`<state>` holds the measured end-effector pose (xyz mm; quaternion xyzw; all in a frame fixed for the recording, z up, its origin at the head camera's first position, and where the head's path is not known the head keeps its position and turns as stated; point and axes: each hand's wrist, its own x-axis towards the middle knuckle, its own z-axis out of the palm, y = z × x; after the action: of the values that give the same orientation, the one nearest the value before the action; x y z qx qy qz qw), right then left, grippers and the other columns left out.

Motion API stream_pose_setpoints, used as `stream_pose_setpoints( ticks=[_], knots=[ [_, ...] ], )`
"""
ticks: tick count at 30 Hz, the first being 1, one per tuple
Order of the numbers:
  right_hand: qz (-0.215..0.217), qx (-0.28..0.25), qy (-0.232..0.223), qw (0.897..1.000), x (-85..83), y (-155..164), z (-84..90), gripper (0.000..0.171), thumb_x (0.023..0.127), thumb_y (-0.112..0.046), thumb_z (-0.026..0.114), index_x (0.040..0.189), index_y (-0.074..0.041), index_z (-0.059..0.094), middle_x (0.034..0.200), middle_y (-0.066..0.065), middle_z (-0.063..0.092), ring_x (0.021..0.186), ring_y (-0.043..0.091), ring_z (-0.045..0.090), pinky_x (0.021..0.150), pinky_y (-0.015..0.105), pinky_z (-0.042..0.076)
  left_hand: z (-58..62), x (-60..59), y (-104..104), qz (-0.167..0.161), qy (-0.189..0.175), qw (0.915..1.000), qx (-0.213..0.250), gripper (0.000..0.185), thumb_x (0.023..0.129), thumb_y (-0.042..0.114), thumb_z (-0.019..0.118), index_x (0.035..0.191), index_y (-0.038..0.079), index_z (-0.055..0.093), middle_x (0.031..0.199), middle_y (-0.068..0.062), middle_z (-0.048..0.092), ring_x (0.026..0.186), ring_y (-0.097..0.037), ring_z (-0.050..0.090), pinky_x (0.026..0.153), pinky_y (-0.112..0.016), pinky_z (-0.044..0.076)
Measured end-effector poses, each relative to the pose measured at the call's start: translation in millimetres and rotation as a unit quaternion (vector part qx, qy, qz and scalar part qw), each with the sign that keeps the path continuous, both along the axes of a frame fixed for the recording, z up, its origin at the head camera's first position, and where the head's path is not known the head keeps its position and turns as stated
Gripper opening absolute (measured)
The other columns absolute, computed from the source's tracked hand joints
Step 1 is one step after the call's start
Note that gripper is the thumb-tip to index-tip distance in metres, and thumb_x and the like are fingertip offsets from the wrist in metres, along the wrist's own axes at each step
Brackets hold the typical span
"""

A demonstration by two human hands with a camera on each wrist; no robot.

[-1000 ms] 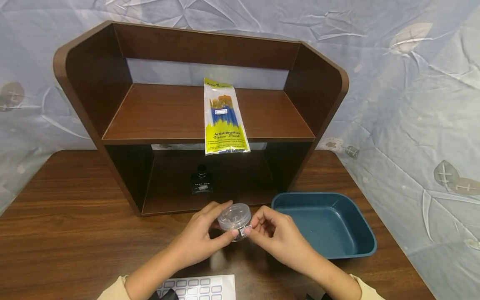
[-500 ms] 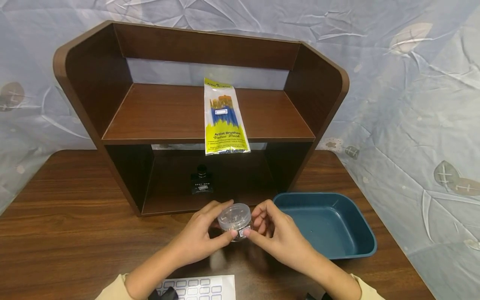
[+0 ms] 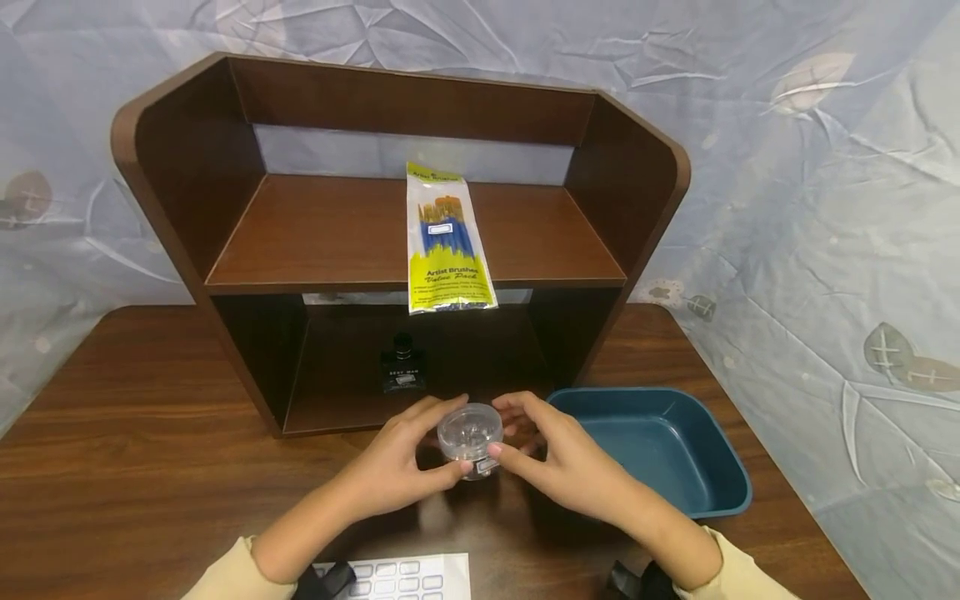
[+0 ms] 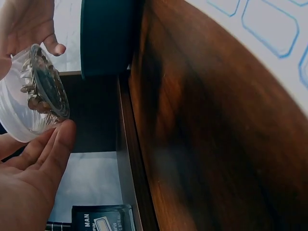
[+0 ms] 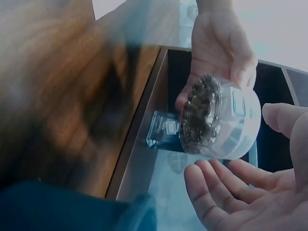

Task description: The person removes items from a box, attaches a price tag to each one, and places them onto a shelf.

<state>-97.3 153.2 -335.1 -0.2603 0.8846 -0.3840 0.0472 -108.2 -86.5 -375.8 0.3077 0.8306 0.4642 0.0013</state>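
Our left hand [image 3: 401,461] gripping a small round clear plastic jar [image 3: 469,437], our right hand [image 3: 558,462] open beside it, teal plastic tub [image 3: 660,450] just right of that hand, black bottle [image 3: 403,364] beyond our hands in the dark wooden shelf unit [image 3: 225,242]

Soft, even light falls from above in the head view, leaving the lower bay of the shelf [image 3: 420,367] dim and a faint sheen on the worktop [image 3: 150,467]. Straight edges bow outward at the picture's margins. Both wrist views are darker, with the near worktop blurred.

both hands [image 3: 397,467] [image 3: 570,467] curled, thumbs forward
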Motion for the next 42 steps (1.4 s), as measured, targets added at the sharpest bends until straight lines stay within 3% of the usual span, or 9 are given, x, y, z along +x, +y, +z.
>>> stream_pose_setpoints(
  ticks=[6, 13, 21, 29, 34, 42],
  knots=[
    [0.022, 0.005, -0.024, 0.999, -8.9, 3.1, 3.1, 0.051, 0.092, -0.042, 0.064, 0.132, -0.015, 0.052, 0.118, -0.002, 0.065, 0.101, 0.009, 0.064, 0.083, 0.026, 0.057, 1.4, -6.0, -1.6, -0.019, -0.005, 0.9998, 0.000, 0.073, 0.083, 0.035, 0.075, 0.144, 0.012, 0.043, 0.127, 0.000, 0.060, 0.103, -0.012, 0.063, 0.090, -0.032, 0.056],
    [0.038, 0.022, -0.048, 0.998, -8.8, 4.9, 8.4, 0.064, 0.089, -0.046, 0.066, 0.139, -0.010, 0.047, 0.113, -0.002, 0.065, 0.098, 0.009, 0.064, 0.080, 0.024, 0.057, 2.6, -11.0, -2.9, -0.059, -0.012, 0.9981, 0.012, 0.073, 0.084, 0.031, 0.075, 0.144, 0.007, 0.043, 0.132, -0.003, 0.060, 0.108, -0.016, 0.064, 0.096, -0.035, 0.054],
    [0.046, 0.049, -0.038, 0.997, -8.9, 6.0, 14.1, 0.066, 0.086, -0.045, 0.069, 0.138, -0.010, 0.048, 0.114, 0.000, 0.062, 0.100, 0.010, 0.064, 0.083, 0.022, 0.056, 5.0, -15.4, -1.7, -0.086, -0.004, 0.9962, 0.014, 0.072, 0.083, 0.027, 0.076, 0.144, 0.011, 0.042, 0.137, -0.004, 0.058, 0.117, -0.018, 0.061, 0.101, -0.042, 0.051],
    [0.046, 0.072, -0.020, 0.996, -15.5, 6.8, 18.1, 0.061, 0.086, -0.043, 0.070, 0.134, -0.011, 0.051, 0.115, 0.000, 0.061, 0.100, 0.011, 0.064, 0.082, 0.020, 0.057, 8.4, -22.9, 1.8, -0.077, 0.007, 0.9970, -0.005, 0.074, 0.081, 0.024, 0.078, 0.145, 0.012, 0.042, 0.141, -0.004, 0.056, 0.124, -0.019, 0.058, 0.104, -0.045, 0.049],
    [0.045, 0.088, -0.012, 0.995, -21.1, 6.7, 20.5, 0.060, 0.086, -0.037, 0.072, 0.135, -0.009, 0.051, 0.115, 0.002, 0.060, 0.101, 0.012, 0.065, 0.082, 0.021, 0.057, 9.5, -28.9, 5.6, -0.068, 0.033, 0.9969, -0.020, 0.073, 0.081, 0.022, 0.078, 0.143, 0.008, 0.043, 0.138, -0.007, 0.057, 0.121, -0.021, 0.060, 0.102, -0.041, 0.051],
    [0.063, 0.103, 0.005, 0.993, -38.7, 6.1, 18.3, 0.056, 0.088, -0.032, 0.071, 0.134, -0.006, 0.051, 0.115, 0.005, 0.060, 0.103, 0.015, 0.066, 0.083, 0.024, 0.057, 11.0, -40.7, 9.2, -0.051, 0.047, 0.9969, -0.039, 0.070, 0.081, 0.019, 0.079, 0.141, 0.004, 0.046, 0.129, -0.010, 0.057, 0.115, -0.023, 0.060, 0.099, -0.041, 0.052]
  ],
)
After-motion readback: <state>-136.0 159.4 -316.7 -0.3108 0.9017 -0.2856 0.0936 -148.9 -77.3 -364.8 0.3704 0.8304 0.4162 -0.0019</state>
